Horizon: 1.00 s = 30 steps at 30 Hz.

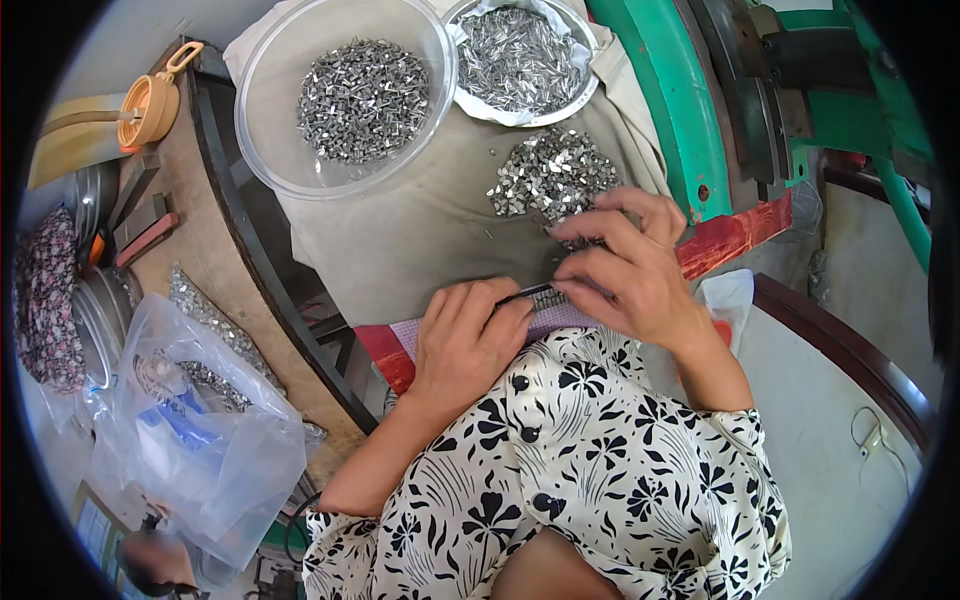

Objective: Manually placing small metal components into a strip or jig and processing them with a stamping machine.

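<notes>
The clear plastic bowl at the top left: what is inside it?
The clear plastic bowl holds a heap of small shiny metal pieces. Pieces lower in the heap are covered.

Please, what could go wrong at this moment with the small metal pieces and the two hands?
1. The loose pile of metal pieces lies unfenced on the cloth beside the right hand; a sweep could scatter it.
2. Both hands pinch a thin dark strip; the left hand might slip off.
3. The clear bowl reaches the cloth's edge and may tip.

A small workshop — green machine frame [670, 100], bowls of tiny metal parts [362, 98], cluttered wooden bench [215, 270].
</notes>
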Each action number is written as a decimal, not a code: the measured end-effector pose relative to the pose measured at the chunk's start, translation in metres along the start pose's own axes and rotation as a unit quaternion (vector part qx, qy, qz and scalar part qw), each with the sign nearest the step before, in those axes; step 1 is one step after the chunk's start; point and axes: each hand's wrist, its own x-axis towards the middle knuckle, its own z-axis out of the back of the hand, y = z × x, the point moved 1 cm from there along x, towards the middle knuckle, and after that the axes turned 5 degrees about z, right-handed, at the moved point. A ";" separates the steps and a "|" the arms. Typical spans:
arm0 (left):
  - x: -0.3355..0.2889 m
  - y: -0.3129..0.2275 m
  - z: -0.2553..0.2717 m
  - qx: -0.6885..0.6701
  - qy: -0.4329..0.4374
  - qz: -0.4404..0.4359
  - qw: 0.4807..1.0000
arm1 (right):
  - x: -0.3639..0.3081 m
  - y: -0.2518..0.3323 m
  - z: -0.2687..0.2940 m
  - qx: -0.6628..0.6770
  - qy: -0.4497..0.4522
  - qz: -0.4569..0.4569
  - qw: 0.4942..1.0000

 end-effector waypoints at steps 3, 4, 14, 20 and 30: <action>0.003 -0.001 -0.002 0.016 0.007 -0.012 1.000 | -0.015 0.008 -0.004 0.000 -0.020 0.000 1.000; 0.003 0.000 -0.003 0.016 0.008 -0.012 1.000 | -0.018 0.009 -0.005 0.000 -0.019 0.000 1.000; -0.005 0.002 0.007 0.018 0.012 0.034 0.999 | -0.025 0.012 -0.004 -0.013 -0.010 -0.018 1.000; -0.014 0.007 0.022 0.044 0.014 0.045 0.998 | -0.033 0.009 -0.001 -0.030 -0.013 -0.038 0.999; -0.008 0.003 0.014 0.032 0.019 0.009 0.999 | -0.023 0.016 -0.002 -0.077 -0.003 0.008 0.997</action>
